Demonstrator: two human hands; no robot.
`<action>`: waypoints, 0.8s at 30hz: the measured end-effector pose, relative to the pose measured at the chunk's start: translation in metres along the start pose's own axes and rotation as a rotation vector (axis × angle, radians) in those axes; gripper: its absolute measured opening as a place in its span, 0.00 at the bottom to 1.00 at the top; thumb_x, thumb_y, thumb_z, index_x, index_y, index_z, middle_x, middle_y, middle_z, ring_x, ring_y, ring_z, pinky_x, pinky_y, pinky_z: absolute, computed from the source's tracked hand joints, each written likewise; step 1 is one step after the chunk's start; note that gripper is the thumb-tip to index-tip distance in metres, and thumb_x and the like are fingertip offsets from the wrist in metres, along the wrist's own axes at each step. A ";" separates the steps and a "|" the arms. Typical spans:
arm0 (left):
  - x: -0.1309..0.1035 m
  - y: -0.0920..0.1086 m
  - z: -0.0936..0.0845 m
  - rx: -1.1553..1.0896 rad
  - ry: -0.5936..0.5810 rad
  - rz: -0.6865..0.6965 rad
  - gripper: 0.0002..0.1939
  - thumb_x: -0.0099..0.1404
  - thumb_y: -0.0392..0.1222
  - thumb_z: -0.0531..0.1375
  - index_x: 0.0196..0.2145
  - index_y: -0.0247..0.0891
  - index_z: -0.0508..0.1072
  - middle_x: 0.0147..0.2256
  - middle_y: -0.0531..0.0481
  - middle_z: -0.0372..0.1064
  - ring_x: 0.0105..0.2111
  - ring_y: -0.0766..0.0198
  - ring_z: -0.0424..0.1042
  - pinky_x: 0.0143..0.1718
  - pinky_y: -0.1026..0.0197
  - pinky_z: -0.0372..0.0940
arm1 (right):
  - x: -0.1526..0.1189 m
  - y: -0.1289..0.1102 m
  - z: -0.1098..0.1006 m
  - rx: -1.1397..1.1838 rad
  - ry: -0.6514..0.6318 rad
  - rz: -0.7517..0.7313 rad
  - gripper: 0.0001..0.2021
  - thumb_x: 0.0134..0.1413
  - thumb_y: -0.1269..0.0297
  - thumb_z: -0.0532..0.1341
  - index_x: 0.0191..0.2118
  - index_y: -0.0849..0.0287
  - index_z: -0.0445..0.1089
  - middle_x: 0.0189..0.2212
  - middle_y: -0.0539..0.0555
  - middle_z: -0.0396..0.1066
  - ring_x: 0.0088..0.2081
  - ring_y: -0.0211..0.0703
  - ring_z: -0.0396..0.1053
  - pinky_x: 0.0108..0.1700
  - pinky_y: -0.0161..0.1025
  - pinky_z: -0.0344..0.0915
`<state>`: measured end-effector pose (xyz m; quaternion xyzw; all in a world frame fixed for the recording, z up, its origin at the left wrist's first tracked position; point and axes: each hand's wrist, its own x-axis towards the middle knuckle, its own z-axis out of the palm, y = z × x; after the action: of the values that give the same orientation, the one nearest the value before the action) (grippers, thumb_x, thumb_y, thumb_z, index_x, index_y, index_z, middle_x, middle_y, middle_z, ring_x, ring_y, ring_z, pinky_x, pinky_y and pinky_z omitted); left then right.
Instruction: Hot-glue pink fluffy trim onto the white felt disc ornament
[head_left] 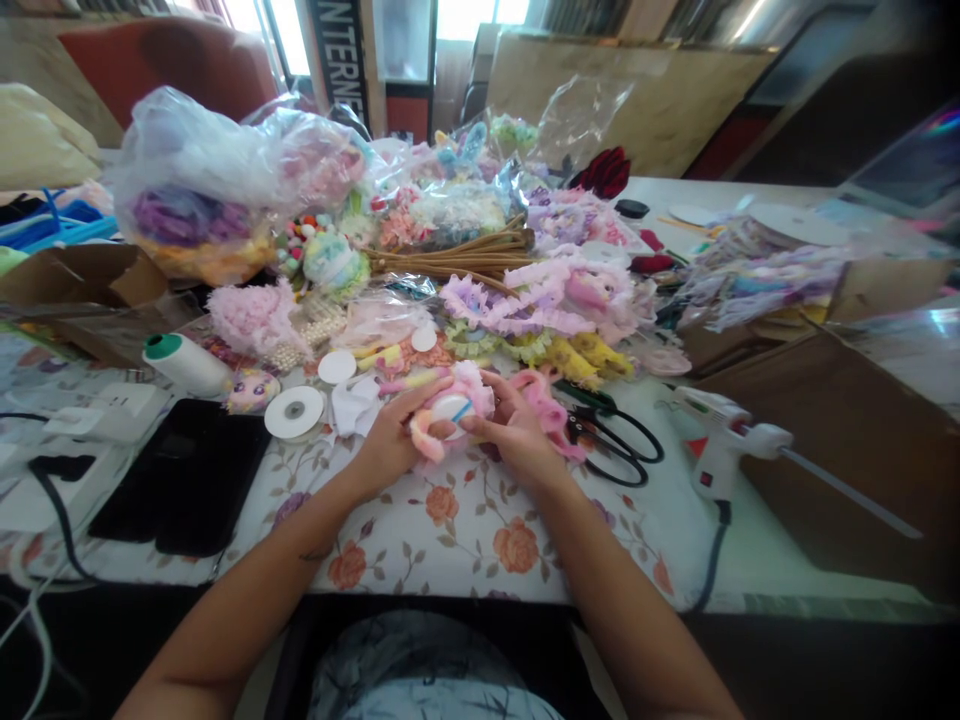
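Observation:
Over the near part of the table, my left hand point(397, 437) and my right hand point(517, 430) both grip a round white disc point(450, 408) trimmed with fluffy pink and peach yarn. A thin blue line crosses the disc's face. The left fingers close on its left side; my right thumb presses near its right edge. Pink fuzzy yarn point(546, 400) lies just beyond my right hand. Beside it rest black-handled scissors point(619, 440). To the left of my left hand are crumpled white pieces point(355, 405) and a white ribbon spool point(295, 413).
A white glue gun point(724, 440) stands at right by a brown cardboard box point(855, 440). At left lie a black phone point(184, 475), a thread cone point(184, 365) and a power strip point(112, 415). Plastic-bagged yarn point(195, 170) and brown stems point(457, 255) pile across the back.

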<state>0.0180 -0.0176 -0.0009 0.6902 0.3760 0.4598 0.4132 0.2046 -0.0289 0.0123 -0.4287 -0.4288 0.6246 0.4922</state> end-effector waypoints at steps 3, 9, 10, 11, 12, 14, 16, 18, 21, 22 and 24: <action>0.000 0.000 -0.001 0.017 0.002 0.039 0.28 0.59 0.49 0.66 0.56 0.39 0.70 0.56 0.40 0.70 0.54 0.50 0.71 0.56 0.49 0.66 | 0.000 0.000 0.001 0.000 0.009 0.012 0.33 0.40 0.64 0.73 0.54 0.49 0.65 0.40 0.50 0.70 0.35 0.40 0.69 0.29 0.33 0.67; -0.002 0.001 -0.002 0.144 0.019 0.130 0.32 0.62 0.48 0.64 0.62 0.42 0.62 0.58 0.41 0.67 0.54 0.53 0.71 0.54 0.54 0.67 | 0.001 0.001 0.002 0.057 -0.013 0.010 0.34 0.38 0.65 0.74 0.53 0.50 0.64 0.41 0.49 0.70 0.35 0.39 0.70 0.32 0.34 0.69; -0.003 0.001 -0.002 0.157 0.013 0.146 0.31 0.63 0.47 0.64 0.62 0.42 0.62 0.58 0.41 0.68 0.53 0.53 0.71 0.53 0.53 0.67 | 0.001 0.001 0.002 0.054 -0.015 0.013 0.34 0.38 0.65 0.74 0.54 0.50 0.63 0.40 0.49 0.70 0.34 0.38 0.70 0.32 0.34 0.68; -0.003 0.001 -0.002 0.165 0.007 0.161 0.30 0.63 0.47 0.64 0.61 0.42 0.64 0.57 0.41 0.69 0.53 0.53 0.72 0.54 0.53 0.67 | 0.001 0.001 0.002 0.050 -0.017 0.015 0.34 0.38 0.65 0.74 0.54 0.50 0.63 0.39 0.49 0.70 0.33 0.37 0.69 0.31 0.33 0.67; -0.003 0.001 -0.002 0.169 0.001 0.174 0.28 0.63 0.46 0.63 0.60 0.42 0.65 0.56 0.42 0.70 0.53 0.53 0.72 0.54 0.52 0.66 | 0.001 0.001 0.002 0.045 -0.019 0.017 0.34 0.38 0.65 0.74 0.54 0.50 0.63 0.38 0.48 0.69 0.32 0.37 0.69 0.30 0.33 0.67; -0.003 0.001 -0.002 0.172 -0.004 0.194 0.25 0.64 0.45 0.63 0.58 0.42 0.67 0.55 0.42 0.71 0.53 0.53 0.71 0.56 0.49 0.65 | 0.001 0.001 0.001 0.033 -0.017 0.020 0.34 0.38 0.65 0.74 0.54 0.50 0.63 0.37 0.47 0.69 0.31 0.36 0.68 0.30 0.33 0.66; -0.002 0.001 -0.003 0.177 -0.007 0.201 0.24 0.64 0.45 0.63 0.57 0.42 0.68 0.54 0.42 0.72 0.53 0.52 0.71 0.56 0.48 0.65 | 0.001 0.001 0.001 0.016 -0.009 0.021 0.34 0.38 0.65 0.74 0.54 0.50 0.63 0.35 0.47 0.68 0.30 0.35 0.67 0.29 0.32 0.65; -0.001 0.001 -0.003 0.184 -0.014 0.197 0.24 0.63 0.45 0.64 0.56 0.42 0.68 0.53 0.41 0.72 0.52 0.52 0.72 0.55 0.49 0.66 | 0.000 0.002 0.000 0.000 -0.003 0.022 0.34 0.39 0.64 0.74 0.54 0.49 0.63 0.33 0.46 0.67 0.28 0.35 0.66 0.28 0.32 0.64; 0.000 0.001 -0.003 0.183 0.005 0.176 0.23 0.62 0.46 0.65 0.54 0.41 0.71 0.52 0.41 0.73 0.50 0.53 0.74 0.52 0.51 0.68 | 0.000 0.002 -0.001 -0.011 -0.016 0.024 0.34 0.40 0.64 0.73 0.55 0.49 0.63 0.32 0.46 0.66 0.28 0.35 0.65 0.27 0.32 0.63; 0.000 0.001 -0.003 0.180 0.019 0.167 0.23 0.61 0.47 0.65 0.53 0.40 0.71 0.51 0.41 0.73 0.49 0.53 0.74 0.51 0.52 0.69 | 0.000 0.002 -0.001 -0.018 -0.021 0.022 0.34 0.40 0.64 0.73 0.55 0.49 0.62 0.32 0.46 0.67 0.28 0.35 0.66 0.27 0.32 0.63; 0.000 0.001 -0.002 0.173 0.047 0.154 0.23 0.60 0.47 0.66 0.52 0.40 0.72 0.51 0.41 0.74 0.48 0.54 0.75 0.50 0.53 0.70 | 0.000 0.003 -0.002 -0.039 -0.027 0.010 0.34 0.41 0.63 0.73 0.56 0.49 0.62 0.33 0.46 0.67 0.30 0.37 0.67 0.28 0.33 0.64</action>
<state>0.0161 -0.0177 0.0005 0.7393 0.3697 0.4721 0.3065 0.2059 -0.0287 0.0092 -0.4319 -0.4453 0.6245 0.4746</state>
